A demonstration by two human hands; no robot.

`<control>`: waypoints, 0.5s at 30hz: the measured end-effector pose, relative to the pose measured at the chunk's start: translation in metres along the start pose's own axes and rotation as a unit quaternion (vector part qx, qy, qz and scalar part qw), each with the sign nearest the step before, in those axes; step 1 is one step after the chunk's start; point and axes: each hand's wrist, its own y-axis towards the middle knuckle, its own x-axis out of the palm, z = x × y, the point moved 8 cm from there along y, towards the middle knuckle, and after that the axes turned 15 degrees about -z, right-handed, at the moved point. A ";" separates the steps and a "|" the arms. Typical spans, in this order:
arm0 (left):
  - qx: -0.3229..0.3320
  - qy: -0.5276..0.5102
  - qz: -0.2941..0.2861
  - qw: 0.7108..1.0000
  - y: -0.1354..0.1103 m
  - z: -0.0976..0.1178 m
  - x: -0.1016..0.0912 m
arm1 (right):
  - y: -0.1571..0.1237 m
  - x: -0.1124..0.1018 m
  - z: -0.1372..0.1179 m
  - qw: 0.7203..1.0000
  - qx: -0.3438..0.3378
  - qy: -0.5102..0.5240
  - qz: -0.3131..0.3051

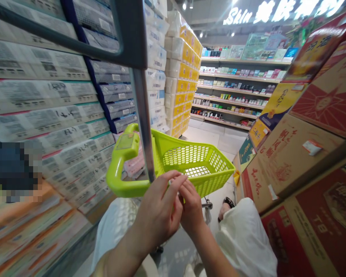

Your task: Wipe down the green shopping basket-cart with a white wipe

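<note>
Green cart (158, 150), between wrapped packs (180, 88) and cartons (285, 150), angled away, presumably to present its handle (114, 173); your left hand (160, 207) and right hand (191, 204) touch each other, any grip indeterminable.

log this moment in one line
left hand: overlapping right hand | cart: green, beyond hands | boxes: stacked, right side | shelves: stocked, ahead

The latticed basket (211, 176) is lime green, the packs (181, 102) yellow-and-white, the shelf goods (245, 72) (blurry) seemingly multicoloured.
</note>
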 end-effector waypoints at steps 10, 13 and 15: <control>-0.124 0.166 -0.144 0.968 0.021 -0.025 0.059 | -0.004 -0.002 0.017 1.000 0.018 -0.004 0.002; -0.132 0.192 -0.184 0.955 0.020 -0.025 0.064 | -0.011 -0.011 0.038 0.997 0.064 -0.039 0.028; -0.136 0.200 -0.199 0.950 0.020 -0.026 0.065 | -0.016 -0.015 0.046 0.993 0.091 -0.054 0.046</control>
